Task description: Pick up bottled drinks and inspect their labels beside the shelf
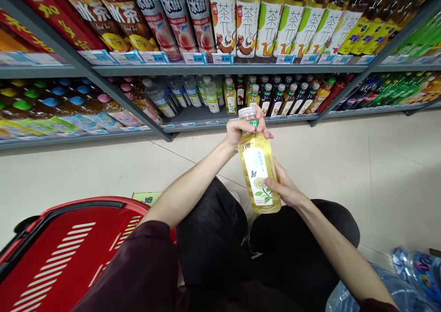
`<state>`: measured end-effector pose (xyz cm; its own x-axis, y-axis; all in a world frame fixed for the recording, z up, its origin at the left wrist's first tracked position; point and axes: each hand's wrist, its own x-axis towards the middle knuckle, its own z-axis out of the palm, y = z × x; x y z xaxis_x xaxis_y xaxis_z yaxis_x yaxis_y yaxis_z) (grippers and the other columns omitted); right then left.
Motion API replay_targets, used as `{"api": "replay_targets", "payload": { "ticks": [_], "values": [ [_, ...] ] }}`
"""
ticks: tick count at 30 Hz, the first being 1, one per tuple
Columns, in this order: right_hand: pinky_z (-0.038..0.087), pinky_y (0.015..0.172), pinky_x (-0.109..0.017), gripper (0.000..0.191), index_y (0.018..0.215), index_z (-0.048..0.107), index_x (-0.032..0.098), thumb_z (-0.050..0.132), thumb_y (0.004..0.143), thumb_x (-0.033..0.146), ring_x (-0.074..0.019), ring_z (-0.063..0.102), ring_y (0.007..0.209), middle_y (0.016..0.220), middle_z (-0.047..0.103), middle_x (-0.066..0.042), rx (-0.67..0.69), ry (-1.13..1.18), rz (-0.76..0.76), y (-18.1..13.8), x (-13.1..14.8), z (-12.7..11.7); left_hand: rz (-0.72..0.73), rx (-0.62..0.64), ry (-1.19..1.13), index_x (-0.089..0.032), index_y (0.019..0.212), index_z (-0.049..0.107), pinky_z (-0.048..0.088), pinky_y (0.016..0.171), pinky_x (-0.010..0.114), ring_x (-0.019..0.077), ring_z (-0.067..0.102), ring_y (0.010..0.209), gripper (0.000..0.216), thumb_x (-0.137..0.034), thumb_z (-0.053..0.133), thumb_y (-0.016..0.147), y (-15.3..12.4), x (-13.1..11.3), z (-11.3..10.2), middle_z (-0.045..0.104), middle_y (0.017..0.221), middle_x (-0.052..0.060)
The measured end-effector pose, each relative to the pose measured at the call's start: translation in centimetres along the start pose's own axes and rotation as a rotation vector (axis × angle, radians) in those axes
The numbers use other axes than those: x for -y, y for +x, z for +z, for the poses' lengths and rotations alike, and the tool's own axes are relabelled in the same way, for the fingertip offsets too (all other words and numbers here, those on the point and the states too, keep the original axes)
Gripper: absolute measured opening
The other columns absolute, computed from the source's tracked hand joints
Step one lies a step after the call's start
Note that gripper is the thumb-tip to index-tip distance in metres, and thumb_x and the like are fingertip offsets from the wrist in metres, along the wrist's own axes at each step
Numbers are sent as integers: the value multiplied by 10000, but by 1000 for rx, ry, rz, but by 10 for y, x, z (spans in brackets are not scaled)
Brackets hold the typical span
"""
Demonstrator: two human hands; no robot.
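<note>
A large clear bottle of pale yellow tea [246, 174] with a white label and a whitish cap is held in front of my knees, tilted a little. Around its neck, just below the cap, my left hand [241, 129] is closed. My right hand [285, 185] grips the lower right side, its thumb lying across the label and its other fingers hidden behind the bottle. Beyond the bottle's cap stand smaller bottles of yellow tea [230, 98] on the lower shelf.
A red shopping basket [62, 252] stands at my left. Shelves [193, 70] of bottled drinks run across the front, their lower edge near the floor. Large water bottles [418, 270] are on the floor at the right. Pale tiles [396, 165] lie between.
</note>
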<state>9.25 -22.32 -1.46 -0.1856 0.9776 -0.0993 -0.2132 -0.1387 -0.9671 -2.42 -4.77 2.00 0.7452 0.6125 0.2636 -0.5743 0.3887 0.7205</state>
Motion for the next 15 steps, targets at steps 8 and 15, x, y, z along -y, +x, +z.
{"api": "replay_targets", "payload": {
  "ticks": [8, 15],
  "values": [
    [568, 837, -440, 836, 1430, 466, 231, 829, 731, 511, -311, 715, 948, 1132, 729, -97, -517, -757, 6, -5, 8, 1, -40, -290, 725, -167, 788, 573, 432, 647, 227, 104, 542, 675, 293, -389, 759, 739, -2, -17, -3, 600, 738, -16],
    [538, 764, -403, 756, 1446, 448, 258, 748, 765, 393, -321, 736, 921, 1166, 741, -70, -287, -1048, 43, -13, 22, -23, -283, -188, 1068, -212, 897, 514, 329, 427, 200, 82, 453, 501, 340, -526, 642, 899, -37, -29, -8, 582, 779, -29]
  ]
}}
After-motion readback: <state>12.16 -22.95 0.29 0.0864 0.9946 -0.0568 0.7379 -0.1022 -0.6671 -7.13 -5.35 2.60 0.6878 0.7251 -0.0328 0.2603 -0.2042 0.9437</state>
